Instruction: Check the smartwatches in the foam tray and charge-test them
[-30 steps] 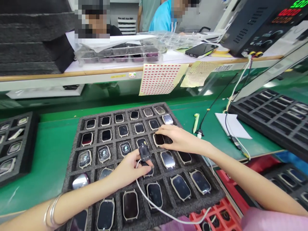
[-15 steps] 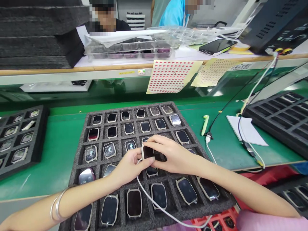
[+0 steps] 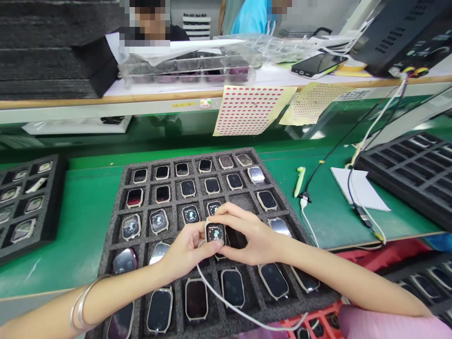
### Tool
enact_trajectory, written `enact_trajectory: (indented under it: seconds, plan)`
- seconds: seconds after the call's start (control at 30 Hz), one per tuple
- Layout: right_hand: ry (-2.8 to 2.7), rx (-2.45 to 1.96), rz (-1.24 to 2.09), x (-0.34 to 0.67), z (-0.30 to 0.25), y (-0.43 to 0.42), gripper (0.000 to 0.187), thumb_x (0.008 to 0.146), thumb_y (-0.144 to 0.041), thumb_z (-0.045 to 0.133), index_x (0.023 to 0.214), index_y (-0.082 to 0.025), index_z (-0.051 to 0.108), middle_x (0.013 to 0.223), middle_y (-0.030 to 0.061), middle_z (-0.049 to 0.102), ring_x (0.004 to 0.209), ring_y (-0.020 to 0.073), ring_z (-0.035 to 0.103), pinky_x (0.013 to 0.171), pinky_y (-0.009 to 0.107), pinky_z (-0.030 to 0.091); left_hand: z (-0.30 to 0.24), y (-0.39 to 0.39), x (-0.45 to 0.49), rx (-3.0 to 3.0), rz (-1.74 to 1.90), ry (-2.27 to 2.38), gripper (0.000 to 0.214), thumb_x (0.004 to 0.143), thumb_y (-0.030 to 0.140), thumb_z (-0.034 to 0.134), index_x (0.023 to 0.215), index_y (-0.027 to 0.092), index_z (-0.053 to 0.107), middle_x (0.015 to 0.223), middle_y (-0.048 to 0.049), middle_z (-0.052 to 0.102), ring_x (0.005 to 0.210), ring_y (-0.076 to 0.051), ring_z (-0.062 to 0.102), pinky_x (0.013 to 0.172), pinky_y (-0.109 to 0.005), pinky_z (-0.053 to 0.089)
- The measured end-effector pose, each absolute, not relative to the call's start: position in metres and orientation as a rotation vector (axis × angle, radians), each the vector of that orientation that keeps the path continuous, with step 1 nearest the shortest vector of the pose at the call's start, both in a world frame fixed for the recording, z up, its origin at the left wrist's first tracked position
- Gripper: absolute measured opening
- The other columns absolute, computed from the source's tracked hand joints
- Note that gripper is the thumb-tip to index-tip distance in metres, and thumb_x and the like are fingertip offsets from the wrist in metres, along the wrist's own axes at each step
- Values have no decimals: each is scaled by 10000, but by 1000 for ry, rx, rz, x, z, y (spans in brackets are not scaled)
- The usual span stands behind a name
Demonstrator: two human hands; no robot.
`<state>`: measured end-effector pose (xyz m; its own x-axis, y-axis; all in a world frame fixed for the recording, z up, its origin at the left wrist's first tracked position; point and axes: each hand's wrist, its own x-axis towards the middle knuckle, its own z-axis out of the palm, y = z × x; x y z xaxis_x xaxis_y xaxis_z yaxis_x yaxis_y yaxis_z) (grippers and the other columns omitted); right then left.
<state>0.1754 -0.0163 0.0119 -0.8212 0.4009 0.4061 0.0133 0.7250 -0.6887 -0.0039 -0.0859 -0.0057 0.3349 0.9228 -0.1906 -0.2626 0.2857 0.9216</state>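
Note:
Both my hands meet over the middle of a dark foam tray [image 3: 116, 207] with several smartwatch bodies in its pockets. Between them is one smartwatch [image 3: 215, 232] with a lit dial. My left hand [image 3: 187, 249] pinches it from the left and below, together with a charger clip whose white cable [image 3: 240, 310] runs down to the front edge. My right hand [image 3: 247, 235] curls round the watch from the right, fingers on its top edge. A few watches in the third row also show lit dials [image 3: 191, 213].
A second foam tray of watches [image 3: 24, 207] lies at the left, an empty black tray [image 3: 416, 174] at the right. A green pen [image 3: 298, 181], white paper [image 3: 356, 188] and cables lie on the green mat. Sticker sheets [image 3: 247, 110] hang from the shelf; people sit behind it.
My right hand lifted a watch from the tray's right side and brought it to my left hand with the charger clip. The watch's screen, dark before, is lit now.

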Motion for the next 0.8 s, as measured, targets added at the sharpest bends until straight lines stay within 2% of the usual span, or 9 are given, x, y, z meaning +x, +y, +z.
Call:
enact_trajectory:
  seconds: [0.4, 0.67, 0.8]
  plan:
    - [-2376, -310, 945, 178, 11, -17, 417, 815, -163, 640, 1209, -96, 517, 1013, 110, 524, 914, 186, 538, 805, 317, 494, -7, -86, -4, 973, 897, 870, 194, 796, 285, 680, 840, 106, 620, 756, -16, 575, 720, -131, 488, 703, -254, 394]
    - [-2399, -310, 901, 180, 9, -16, 429, 826, -195, 626, 1233, -125, 510, 1005, 107, 526, 896, 192, 540, 784, 325, 503, -5, -86, -3, 1008, 869, 922, 254, 782, 364, 689, 857, 125, 646, 784, -35, 626, 745, -168, 546, 720, -277, 416]
    - [-2402, -314, 875, 180, 10, -17, 418, 826, -194, 629, 1218, -96, 522, 1001, 115, 525, 892, 193, 540, 770, 320, 504, -4, -86, -3, 1020, 874, 945, 268, 776, 376, 694, 852, 124, 643, 774, -32, 629, 737, -164, 552, 714, -273, 425]
